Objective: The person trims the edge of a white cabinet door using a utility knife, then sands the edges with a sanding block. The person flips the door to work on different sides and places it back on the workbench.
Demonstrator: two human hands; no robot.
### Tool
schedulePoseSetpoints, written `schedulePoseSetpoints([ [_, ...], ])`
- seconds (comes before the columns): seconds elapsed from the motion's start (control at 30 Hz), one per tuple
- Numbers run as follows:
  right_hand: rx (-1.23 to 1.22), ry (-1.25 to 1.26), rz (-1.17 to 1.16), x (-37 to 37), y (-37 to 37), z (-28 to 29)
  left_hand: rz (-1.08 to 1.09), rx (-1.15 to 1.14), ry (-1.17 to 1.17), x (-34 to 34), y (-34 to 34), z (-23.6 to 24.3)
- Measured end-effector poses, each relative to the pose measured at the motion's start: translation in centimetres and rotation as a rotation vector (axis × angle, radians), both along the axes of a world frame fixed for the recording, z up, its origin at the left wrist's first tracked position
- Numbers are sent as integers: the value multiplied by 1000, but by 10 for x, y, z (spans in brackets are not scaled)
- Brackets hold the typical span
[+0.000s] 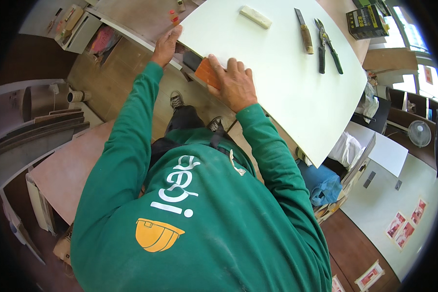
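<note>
A large white panel (297, 104) lies in front of me on a worktop. My left hand (166, 46) is closed at its left corner, fingertips on the edge. My right hand (236, 85) holds an orange flat block (208, 73) against the panel's near edge, with fingers resting on the white surface. The block's underside is hidden. On the panel lie a pale, worn bar (256, 17), a wooden-handled tool with a narrow dark blade (304, 34), and snips (327, 46) with dark green handles, jaws pointing away.
A black box (367, 23) stands beyond the panel's right side. A small red-topped bottle (173, 17) is near my left hand. White and blue plastic bags (323, 182) sit at the right, below a small fan (419, 133). Curved boards (39, 129) are stacked at the left.
</note>
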State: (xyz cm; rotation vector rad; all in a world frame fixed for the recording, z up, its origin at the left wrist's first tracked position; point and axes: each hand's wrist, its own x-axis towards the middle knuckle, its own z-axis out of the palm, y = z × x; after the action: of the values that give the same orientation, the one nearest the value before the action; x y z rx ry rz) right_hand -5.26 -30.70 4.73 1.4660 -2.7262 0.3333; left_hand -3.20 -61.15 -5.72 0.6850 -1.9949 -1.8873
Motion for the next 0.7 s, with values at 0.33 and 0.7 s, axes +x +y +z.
schedulePoseSetpoints([
  [0.33, 105, -48, -185, 15, 181, 3, 145, 478, 39, 13, 34, 34],
  [0.7, 55, -12, 67, -17, -107, 10, -126, 220, -120, 13, -20, 48],
])
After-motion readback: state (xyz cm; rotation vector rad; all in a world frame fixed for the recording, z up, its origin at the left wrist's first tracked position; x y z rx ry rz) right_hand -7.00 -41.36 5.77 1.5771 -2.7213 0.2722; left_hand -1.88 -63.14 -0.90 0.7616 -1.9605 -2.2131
